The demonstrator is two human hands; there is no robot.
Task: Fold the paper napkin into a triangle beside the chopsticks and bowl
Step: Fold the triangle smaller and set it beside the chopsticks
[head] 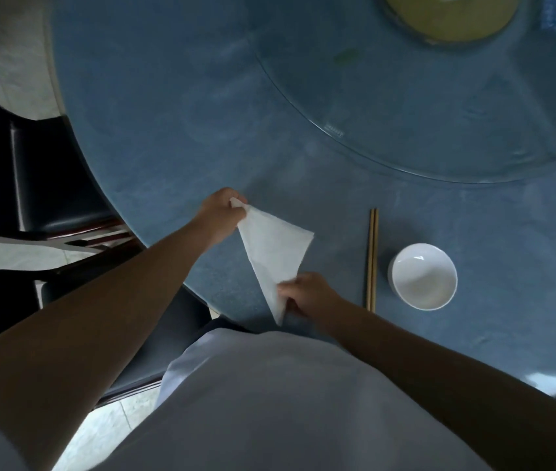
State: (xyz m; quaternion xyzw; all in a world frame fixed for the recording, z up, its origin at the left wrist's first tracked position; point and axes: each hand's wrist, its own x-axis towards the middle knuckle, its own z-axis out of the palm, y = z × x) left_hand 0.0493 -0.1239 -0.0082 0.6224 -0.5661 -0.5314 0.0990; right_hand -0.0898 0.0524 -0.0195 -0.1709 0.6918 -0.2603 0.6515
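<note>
Triangular napkin (274, 256) (both hands pinching)

On the table (174, 137), nearest my body: the napkin (274, 253), a triangle, one corner pinched in my left hand (220, 212) at the far left, the near corner pinched in my right hand (310, 294). Right of the napkin, apart from it: the chopsticks (372, 260), paired side by side, pointing away from me. Just right of them: the bowl (423, 276), upright. Beyond these: a glass turntable (405, 113). Left of the table: a chair (49, 185).
</note>
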